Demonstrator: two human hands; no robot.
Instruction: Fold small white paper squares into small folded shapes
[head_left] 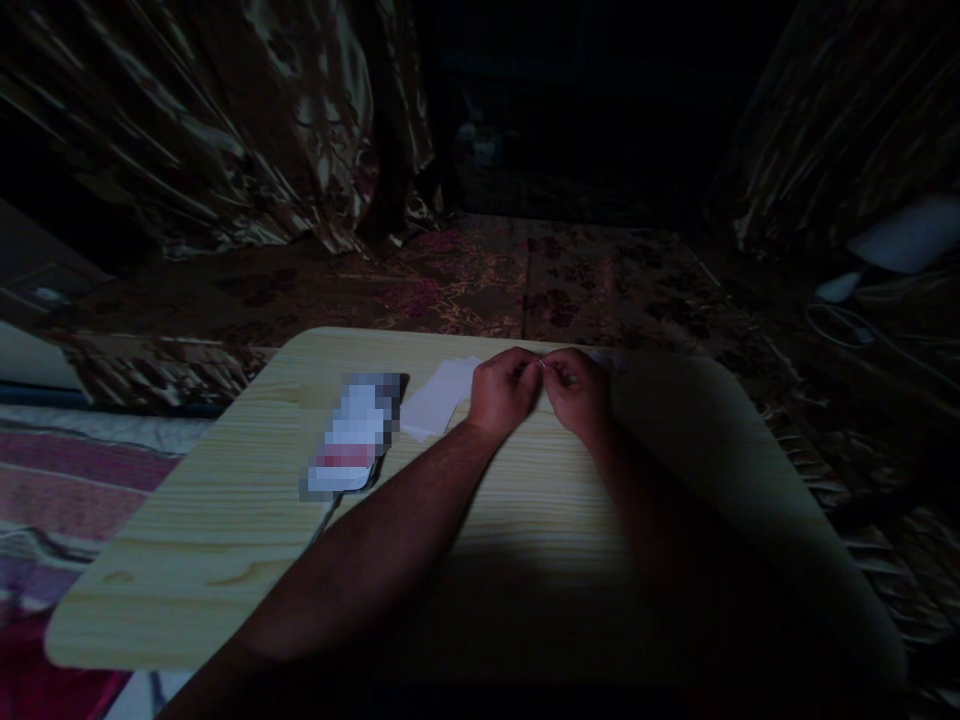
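Both my hands meet near the far edge of a light wooden table [225,520]. My left hand [504,392] is closed, its fingertips pinched against those of my right hand [576,392], which is closed too. A small pale thing sits between the fingertips; I cannot make out what it is. A stack of white paper sheets [439,398] lies flat on the table just left of my left hand. The scene is dim.
A phone [352,435] with a blurred-out screen lies left of the paper, a cable trailing from its near end. Patterned carpet [525,275] and shiny draped fabric [225,130] surround the table. White objects and cables [862,300] lie at the right.
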